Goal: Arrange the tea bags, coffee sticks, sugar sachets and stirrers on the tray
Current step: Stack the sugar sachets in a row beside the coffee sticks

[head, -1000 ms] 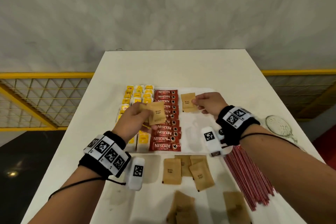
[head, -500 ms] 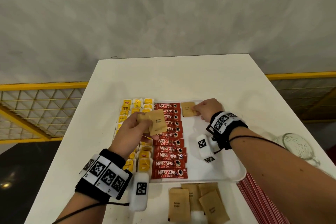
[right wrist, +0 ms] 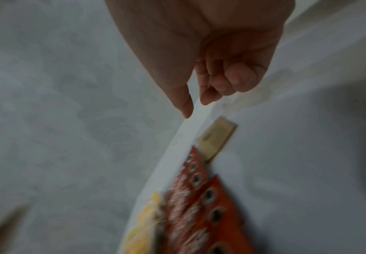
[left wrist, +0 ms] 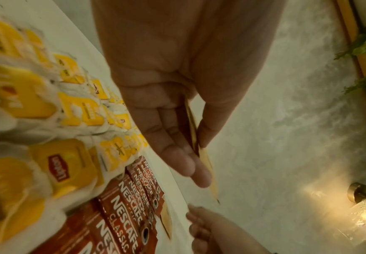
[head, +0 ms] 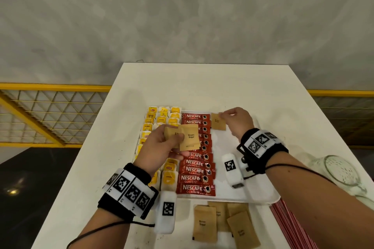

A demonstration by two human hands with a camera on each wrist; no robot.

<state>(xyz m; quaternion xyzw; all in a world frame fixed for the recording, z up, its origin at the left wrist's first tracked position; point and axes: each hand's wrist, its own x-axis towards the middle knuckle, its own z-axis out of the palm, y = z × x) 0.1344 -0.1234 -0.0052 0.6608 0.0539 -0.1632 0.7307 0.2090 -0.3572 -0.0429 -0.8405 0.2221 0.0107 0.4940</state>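
A white table (head: 202,87) stands against a mottled grey wall, with yellow mesh railings on both sides; a white tray (head: 261,196) is carried on its near half. From the head view, tea bags (head: 162,115) fill the tray's left side in columns and red coffee sticks (head: 195,170) are stacked beside them, long axes running left to right. One placed sugar sachet (head: 218,121) lies at the tray's far edge, just right of the sticks, its long axis running far to near. The right hand (head: 237,120) is at that sachet's far right corner with fingers curled; contact cannot be told. The left hand (head: 162,145) pinches a fan of held sachets (head: 189,136) above the sticks, left of and nearer than the bare strip below the placed sachet, which the next sachet is judged to need. Loose sachets (head: 205,222) lie on the table before the tray's near edge, red stirrers (head: 291,226) at the near right, a glass jar (head: 340,170) beyond them.

In the left wrist view, the held sachets (left wrist: 194,127) are seen edge-on between thumb and fingers (left wrist: 177,154).

In the blurred right wrist view, thumb and forefinger stand narrowly apart and empty above the tray's far rim, the placed sachet (right wrist: 218,135) just below
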